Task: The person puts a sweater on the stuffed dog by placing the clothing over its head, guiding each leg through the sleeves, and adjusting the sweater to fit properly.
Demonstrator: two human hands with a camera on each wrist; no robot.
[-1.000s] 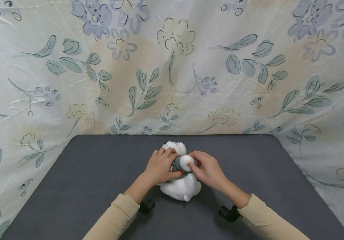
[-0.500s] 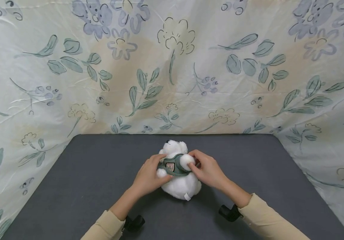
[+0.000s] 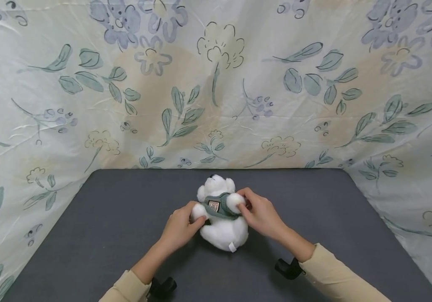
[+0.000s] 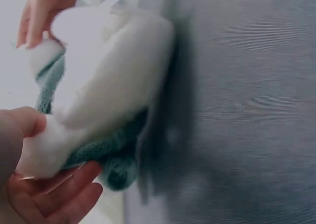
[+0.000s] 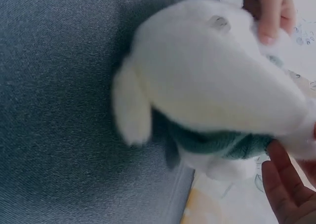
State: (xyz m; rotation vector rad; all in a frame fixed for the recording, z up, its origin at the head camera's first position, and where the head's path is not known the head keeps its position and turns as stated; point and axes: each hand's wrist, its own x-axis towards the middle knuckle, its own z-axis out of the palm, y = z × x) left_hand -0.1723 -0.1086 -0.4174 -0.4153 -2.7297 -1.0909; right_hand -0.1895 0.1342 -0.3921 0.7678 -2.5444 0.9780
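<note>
A white stuffed animal [image 3: 223,235] with a small dark nose wears a green knitted vest [image 3: 226,206] bearing a square patch. It leans back on the dark table, its head toward the far edge and a white tag low on its body. My left hand [image 3: 179,226] pinches the paw [image 3: 199,212] on the left between thumb and fingers. On the other side my right hand [image 3: 262,212] grips the right paw [image 3: 234,203]. From the left wrist view, the thumb lies on top of the paw [image 4: 47,147] with fingers beneath.
The dark grey table [image 3: 125,209] ends at a floral curtain [image 3: 216,105] behind and at both sides. A black wrist-camera mount sits under each forearm, the left one [image 3: 163,287] and the right one [image 3: 289,268] close above the table.
My left hand has drawn back from over the toy's chest to its left paw, uncovering the patch and face. That paw now stretches outward. My right hand has kept its grip.
</note>
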